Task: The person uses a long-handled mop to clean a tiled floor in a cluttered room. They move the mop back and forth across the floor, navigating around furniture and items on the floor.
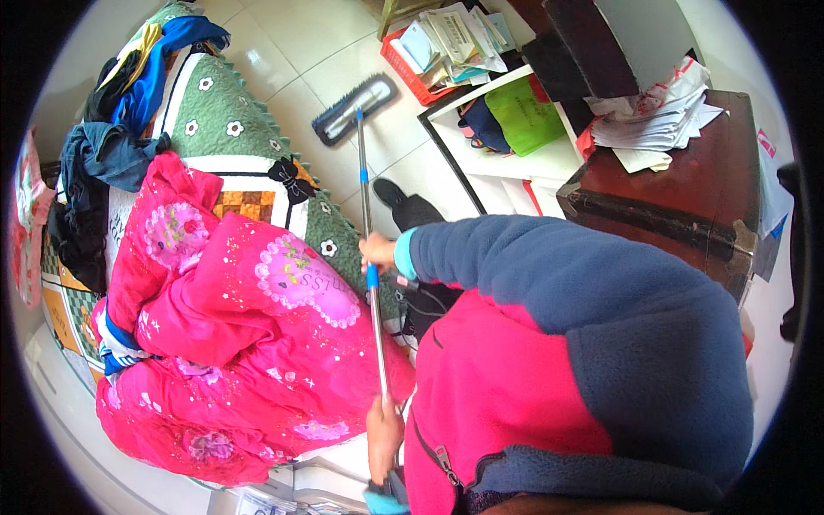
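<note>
Holding mop handle (378, 335): right fingers (369, 251) curled around it between two blue joints (372, 277), left fingers (376, 422) wrapped around it farther from mop head (343, 122). Head lies flat on tiled floor (292, 39), beyond right fingers. Pink floral bedding (206, 318) spreads left of both; white shelf unit (472, 156) stands ahead-right of right fingers.

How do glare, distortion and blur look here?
Head view: strong fisheye distortion inside a black surround; head view: pale glare on the floor tiles; head view: mop pole reads crisp, no obvious motion blur; head view: dark trousers lose detail.
</note>
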